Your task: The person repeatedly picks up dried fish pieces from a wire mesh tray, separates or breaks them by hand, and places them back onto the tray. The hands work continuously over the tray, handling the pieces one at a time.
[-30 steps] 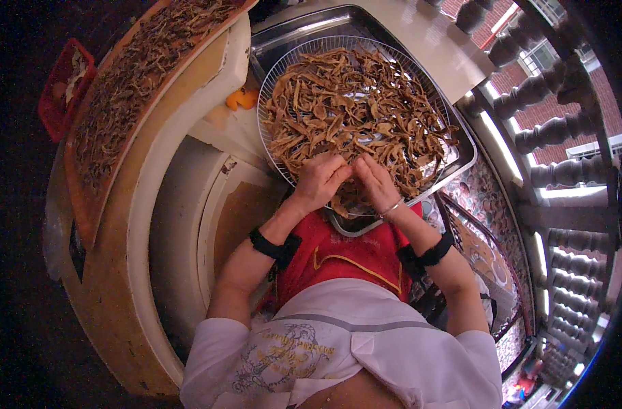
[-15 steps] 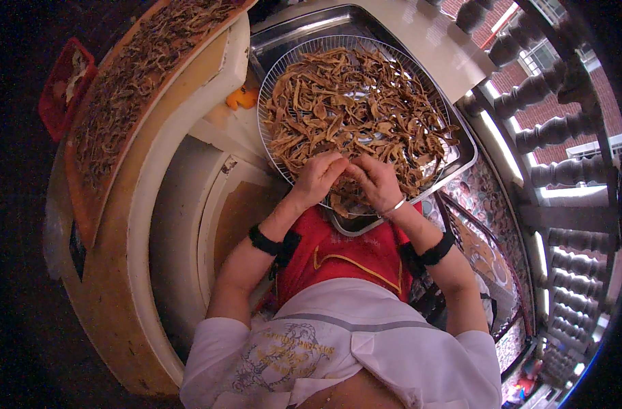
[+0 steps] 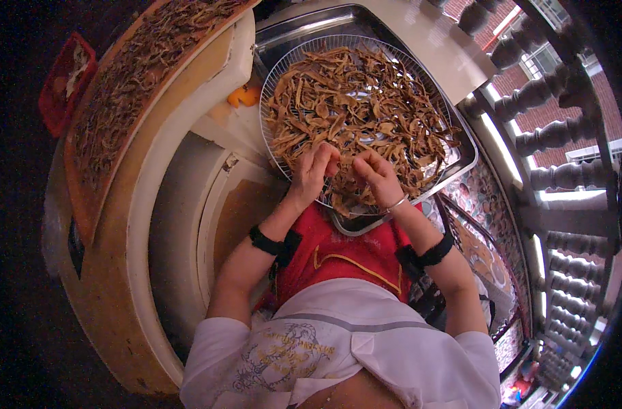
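A round wire rack rests in a rectangular metal tray and is heaped with brown, curled dried strips. Over its near edge I hold both hands a small gap apart. My left hand is closed in a pinch, thumb against fingers. My right hand, with a bracelet at the wrist, pinches as well. A dried brown strip appears to lie between the fingertips, partly hidden by them and hard to tell from the pile below.
To the left, a curved cream ledge carries a board spread with more dried strips. A red plastic basket stands beyond it. Something orange lies beside the rack. A balustrade runs along the right.
My hands were together at the fingertips and have moved apart. The left hand has turned more upright, and the right has shifted slightly right.
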The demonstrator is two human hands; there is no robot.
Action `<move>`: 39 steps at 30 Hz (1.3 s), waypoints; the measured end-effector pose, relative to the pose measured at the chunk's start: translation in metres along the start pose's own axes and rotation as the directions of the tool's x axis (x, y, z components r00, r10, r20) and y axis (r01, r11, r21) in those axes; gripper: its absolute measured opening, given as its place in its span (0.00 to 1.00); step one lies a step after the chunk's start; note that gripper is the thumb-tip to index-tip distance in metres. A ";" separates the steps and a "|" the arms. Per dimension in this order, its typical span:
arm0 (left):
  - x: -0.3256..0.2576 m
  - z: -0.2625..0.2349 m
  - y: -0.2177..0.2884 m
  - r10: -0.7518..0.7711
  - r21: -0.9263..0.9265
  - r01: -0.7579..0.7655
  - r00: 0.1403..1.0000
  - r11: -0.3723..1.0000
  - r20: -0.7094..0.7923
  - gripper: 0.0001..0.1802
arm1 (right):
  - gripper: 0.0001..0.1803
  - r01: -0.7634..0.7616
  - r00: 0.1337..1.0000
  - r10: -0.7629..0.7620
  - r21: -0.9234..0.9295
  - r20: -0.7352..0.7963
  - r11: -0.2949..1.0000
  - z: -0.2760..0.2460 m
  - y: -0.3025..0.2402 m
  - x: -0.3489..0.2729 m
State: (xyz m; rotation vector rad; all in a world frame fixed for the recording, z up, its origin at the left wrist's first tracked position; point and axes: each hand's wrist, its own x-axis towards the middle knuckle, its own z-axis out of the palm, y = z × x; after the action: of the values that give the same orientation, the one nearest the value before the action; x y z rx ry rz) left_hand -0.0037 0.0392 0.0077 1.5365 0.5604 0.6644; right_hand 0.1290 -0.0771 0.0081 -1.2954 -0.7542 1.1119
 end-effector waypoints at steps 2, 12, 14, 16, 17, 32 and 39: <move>0.000 0.001 0.006 0.030 0.066 -0.031 0.999 0.997 0.019 0.17 | 0.12 0.017 1.000 -0.017 0.010 -0.013 1.000 -0.001 0.001 -0.001; -0.004 0.009 0.018 0.176 0.352 -0.231 0.968 0.907 0.180 0.14 | 0.17 0.023 0.998 -0.033 -0.186 -0.050 0.982 -0.003 0.003 -0.001; -0.005 0.009 0.015 0.193 0.412 -0.258 0.962 0.874 0.193 0.17 | 0.19 0.042 0.997 -0.057 -0.262 -0.047 0.964 -0.005 0.003 -0.001; -0.005 0.009 0.014 0.194 0.440 -0.266 0.960 0.858 0.201 0.18 | 0.21 0.059 0.997 -0.072 -0.283 -0.035 0.957 -0.006 0.002 -0.001; -0.005 0.009 0.015 0.188 0.438 -0.261 0.961 0.860 0.204 0.17 | 0.20 0.051 0.997 -0.063 -0.253 -0.040 0.966 -0.005 0.001 -0.001; 0.002 0.008 0.005 0.010 0.259 -0.025 0.998 0.966 0.059 0.10 | 0.12 -0.017 0.996 0.001 -0.177 -0.087 0.984 -0.013 0.000 0.007; 0.002 0.009 0.011 0.032 0.279 -0.055 0.996 0.959 0.087 0.12 | 0.11 0.095 0.982 -0.108 -0.085 -0.157 0.992 -0.010 0.003 0.010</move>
State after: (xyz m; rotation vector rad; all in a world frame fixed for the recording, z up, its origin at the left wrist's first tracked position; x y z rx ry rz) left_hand 0.0037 0.0335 0.0189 1.8386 0.5786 0.5690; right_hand 0.1407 -0.0719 0.0020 -1.3791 -0.7393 0.8917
